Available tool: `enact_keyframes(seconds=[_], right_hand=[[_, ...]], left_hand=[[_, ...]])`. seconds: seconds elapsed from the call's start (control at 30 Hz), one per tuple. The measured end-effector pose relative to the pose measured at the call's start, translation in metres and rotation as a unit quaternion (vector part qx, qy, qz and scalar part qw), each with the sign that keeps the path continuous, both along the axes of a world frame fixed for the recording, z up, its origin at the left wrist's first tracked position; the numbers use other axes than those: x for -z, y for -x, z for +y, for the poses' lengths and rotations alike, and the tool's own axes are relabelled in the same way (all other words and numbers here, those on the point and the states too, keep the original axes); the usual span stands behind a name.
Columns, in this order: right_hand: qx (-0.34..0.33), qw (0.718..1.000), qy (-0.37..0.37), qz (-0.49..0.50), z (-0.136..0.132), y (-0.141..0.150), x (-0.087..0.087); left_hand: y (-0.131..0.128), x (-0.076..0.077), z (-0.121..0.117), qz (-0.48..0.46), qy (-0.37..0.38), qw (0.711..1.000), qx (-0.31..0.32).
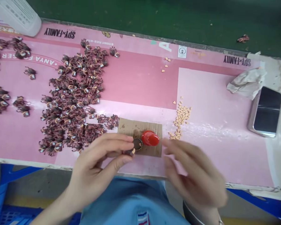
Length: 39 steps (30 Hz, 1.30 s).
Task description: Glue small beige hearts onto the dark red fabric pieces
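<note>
My left hand (98, 165) pinches a small dark figurine (129, 152) with a pale yellow part between thumb and fingers; most of it is hidden. Beside those fingertips a dark round bottle cap (138, 144) with a ridged edge lies on a piece of brown cardboard (155, 152). A glossy red oval piece (150, 138) sits on the same cardboard. My right hand (192, 172), blurred by motion, is just right of the cardboard, thumb and forefinger apart, with nothing visible between them. Small pale yellow pieces (182, 115) are scattered beyond it.
Many small brown figurines (75, 90) are heaped on the pink table mat (140, 78) to the left. A white bottle (21, 17) is at the back left. At the right are a phone (267, 111) and a crumpled tissue (248, 82). A green surface (140, 15) runs behind.
</note>
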State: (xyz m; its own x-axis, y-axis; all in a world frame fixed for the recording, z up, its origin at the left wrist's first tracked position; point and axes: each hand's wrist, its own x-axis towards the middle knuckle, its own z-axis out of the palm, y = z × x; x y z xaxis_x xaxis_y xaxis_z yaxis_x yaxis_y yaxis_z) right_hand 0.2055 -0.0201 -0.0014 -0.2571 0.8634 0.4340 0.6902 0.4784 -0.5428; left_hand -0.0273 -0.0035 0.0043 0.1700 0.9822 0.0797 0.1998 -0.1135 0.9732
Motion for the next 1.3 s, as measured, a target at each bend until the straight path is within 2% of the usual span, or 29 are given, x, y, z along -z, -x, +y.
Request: enact_keyframes(seconds=[0.1, 0.17, 0.23, 0.3, 0.4, 0.5, 0.57, 0.63, 0.73, 0.8, 0.9, 0.97, 1.0, 1.07, 1.13, 1.2, 1.3], right_hand=[[0.150, 0.984, -0.052, 0.074, 0.001, -0.028, 0.017], [0.190, 0.974, -0.066, 0.104, 0.004, -0.043, 0.029], [0.204, 0.971, -0.052, 0.118, 0.008, -0.053, 0.038], [0.203, 0.971, -0.021, 0.127, 0.013, -0.057, 0.044], [0.188, 0.973, 0.005, 0.132, 0.017, -0.057, 0.045], [0.177, 0.975, 0.015, 0.131, 0.017, -0.058, 0.046], [0.168, 0.978, 0.020, 0.119, 0.015, -0.060, 0.047], [0.163, 0.981, 0.026, 0.106, 0.013, -0.062, 0.049], [0.159, 0.980, 0.035, 0.112, 0.011, -0.063, 0.047], [0.154, 0.980, 0.035, 0.123, 0.010, -0.061, 0.045], [0.145, 0.980, 0.032, 0.129, 0.009, -0.059, 0.042], [0.137, 0.982, 0.028, 0.124, 0.008, -0.058, 0.041], [0.134, 0.983, 0.027, 0.121, 0.009, -0.058, 0.040], [0.127, 0.985, 0.020, 0.115, 0.011, -0.057, 0.039], [0.123, 0.986, 0.007, 0.108, 0.015, -0.055, 0.038], [0.123, 0.987, -0.009, 0.103, 0.017, -0.054, 0.036], [0.145, 0.984, -0.014, 0.103, 0.015, -0.055, 0.034]], left_hand=[[0.014, -0.011, 0.050, 0.153, -0.084, 0.982, 0.076], [0.014, -0.015, 0.103, 0.225, -0.087, 0.962, 0.128], [0.004, -0.016, 0.166, 0.297, -0.049, 0.940, 0.161], [-0.015, -0.014, 0.229, 0.351, -0.021, 0.928, 0.122], [-0.047, -0.005, 0.306, 0.370, -0.060, 0.925, 0.066], [-0.066, 0.009, 0.353, 0.388, -0.087, 0.917, 0.037], [-0.067, 0.018, 0.369, 0.403, -0.090, 0.910, 0.035], [-0.062, 0.021, 0.375, 0.417, -0.096, 0.903, 0.036], [-0.045, 0.013, 0.357, 0.435, -0.111, 0.892, 0.048], [-0.030, 0.002, 0.323, 0.446, -0.110, 0.885, 0.081], [-0.002, -0.012, 0.238, 0.455, -0.095, 0.865, 0.188], [0.015, -0.014, 0.172, 0.474, -0.110, 0.829, 0.276], [0.023, -0.011, 0.140, 0.486, -0.139, 0.815, 0.284], [0.036, 0.001, 0.087, 0.515, -0.207, 0.795, 0.245], [0.045, 0.018, 0.055, 0.542, -0.253, 0.780, 0.182], [0.050, 0.034, 0.042, 0.557, -0.274, 0.774, 0.127], [0.056, 0.047, 0.043, 0.545, -0.281, 0.785, 0.088]])
